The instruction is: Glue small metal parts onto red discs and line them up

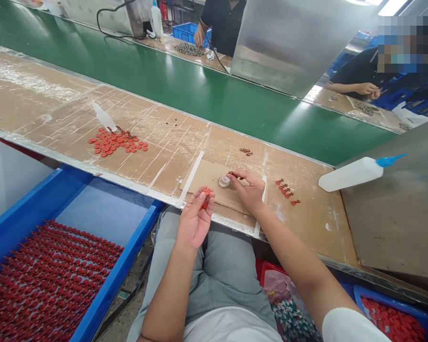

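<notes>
My left hand (193,221), palm up near the table's front edge, pinches a small red disc (207,191); another red piece shows just below it among the fingers. My right hand (250,191) has its fingertips closed on a small dark-red part (230,174), right beside a small clear round dish (223,182). The dish rests on a cardboard sheet (207,171) taped to the table. Beyond the right hand lie a few small brownish parts (246,151). To its right is a slanted row of red pieces with dark stems (284,188).
Red discs (109,144) are heaped at the left beside a white translucent piece (104,116). A blue tray (148,216) holds rows of red pieces. A white bottle with blue nozzle (353,174) leans at right. Across the green belt (199,85), two people handle small parts.
</notes>
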A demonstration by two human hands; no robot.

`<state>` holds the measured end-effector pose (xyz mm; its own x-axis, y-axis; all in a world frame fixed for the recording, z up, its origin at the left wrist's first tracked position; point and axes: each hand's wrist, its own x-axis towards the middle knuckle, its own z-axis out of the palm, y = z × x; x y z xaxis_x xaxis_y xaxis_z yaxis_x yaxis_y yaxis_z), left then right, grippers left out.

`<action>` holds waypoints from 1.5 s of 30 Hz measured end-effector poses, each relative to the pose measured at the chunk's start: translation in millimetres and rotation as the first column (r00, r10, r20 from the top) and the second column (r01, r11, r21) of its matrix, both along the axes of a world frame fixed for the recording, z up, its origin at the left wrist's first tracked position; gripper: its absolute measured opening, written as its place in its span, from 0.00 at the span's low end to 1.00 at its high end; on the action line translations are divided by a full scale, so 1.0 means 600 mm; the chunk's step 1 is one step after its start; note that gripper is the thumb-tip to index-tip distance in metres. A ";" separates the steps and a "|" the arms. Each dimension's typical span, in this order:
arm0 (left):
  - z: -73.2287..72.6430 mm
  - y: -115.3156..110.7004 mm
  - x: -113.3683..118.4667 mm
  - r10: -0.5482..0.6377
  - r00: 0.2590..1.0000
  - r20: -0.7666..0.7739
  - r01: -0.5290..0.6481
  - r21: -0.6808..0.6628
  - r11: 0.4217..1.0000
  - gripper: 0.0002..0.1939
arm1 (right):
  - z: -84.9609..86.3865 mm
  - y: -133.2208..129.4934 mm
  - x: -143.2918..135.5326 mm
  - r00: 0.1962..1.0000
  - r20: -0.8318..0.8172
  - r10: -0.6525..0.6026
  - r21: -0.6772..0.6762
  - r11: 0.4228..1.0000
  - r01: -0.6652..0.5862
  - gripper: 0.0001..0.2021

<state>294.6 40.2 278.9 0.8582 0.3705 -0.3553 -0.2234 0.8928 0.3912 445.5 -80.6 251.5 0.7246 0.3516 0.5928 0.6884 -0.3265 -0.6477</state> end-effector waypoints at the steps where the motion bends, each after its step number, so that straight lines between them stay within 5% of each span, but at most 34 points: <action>1: -0.001 0.000 0.000 0.004 1.000 -0.001 -0.004 0.000 1.000 0.10 | -0.004 0.001 0.002 1.000 0.000 -0.014 -0.012 1.000 0.014 0.07; 24: -0.004 -0.002 0.002 -0.001 1.000 -0.014 0.000 -0.014 1.000 0.10 | -0.010 0.002 0.005 0.999 -0.002 0.051 -0.128 0.990 -0.051 0.07; 30: -0.007 -0.004 0.004 -0.012 1.000 -0.028 0.012 -0.015 1.000 0.10 | 0.004 0.007 -0.003 0.978 -0.203 -0.037 0.170 0.983 0.073 0.13; 35: -0.004 -0.017 0.004 -0.047 0.999 -0.005 0.047 -0.009 0.999 0.09 | 0.037 0.000 -0.024 0.868 -0.474 0.149 0.457 0.884 0.097 0.12; 45: 0.018 -0.050 -0.005 -0.148 0.989 0.031 0.147 0.012 0.989 0.09 | 0.074 -0.015 -0.138 0.858 -0.466 0.218 0.502 0.863 0.053 0.10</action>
<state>291.8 10.2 289.8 0.9144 0.2422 -0.3243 -0.1018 0.9130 0.3949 362.7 -89.7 295.9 0.9433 0.1917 0.2708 0.2415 0.1629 -0.9566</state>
